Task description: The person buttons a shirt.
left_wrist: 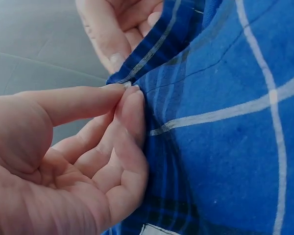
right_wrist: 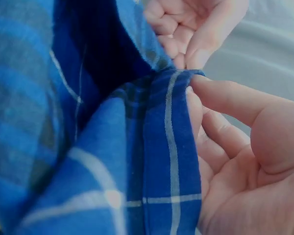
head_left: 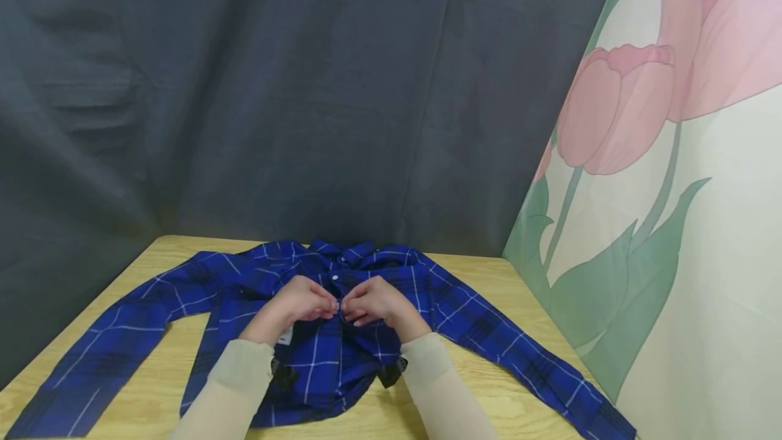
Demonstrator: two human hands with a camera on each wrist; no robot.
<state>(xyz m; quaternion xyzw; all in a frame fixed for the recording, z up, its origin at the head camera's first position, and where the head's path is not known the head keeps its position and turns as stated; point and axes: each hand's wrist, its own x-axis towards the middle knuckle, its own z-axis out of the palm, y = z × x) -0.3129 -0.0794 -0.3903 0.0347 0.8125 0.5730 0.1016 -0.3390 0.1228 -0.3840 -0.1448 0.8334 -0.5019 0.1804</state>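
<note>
A blue plaid long-sleeved shirt (head_left: 470, 311) lies front up, its collar (head_left: 360, 254) at the far side. Over its front, my left hand (head_left: 303, 299) and right hand (head_left: 377, 303) meet fingertip to fingertip. Between thumb and forefinger the left hand pinches a small pale button (left_wrist: 128, 85) at one front edge. The right hand pinches the other edge, a placket (right_wrist: 171, 142) with a white stripe, thumb on top and fingers beneath. In the right wrist view the two edges come together at the fingertips. Higher up, a white button (head_left: 334, 278) shows below the collar.
The shirt is spread on a light wooden table (head_left: 489, 372), sleeves reaching out to both sides. A white label (head_left: 285, 335) shows beside my left wrist. Behind the table hangs a dark curtain (head_left: 305, 100); a tulip-painted wall (head_left: 721, 257) stands at the right.
</note>
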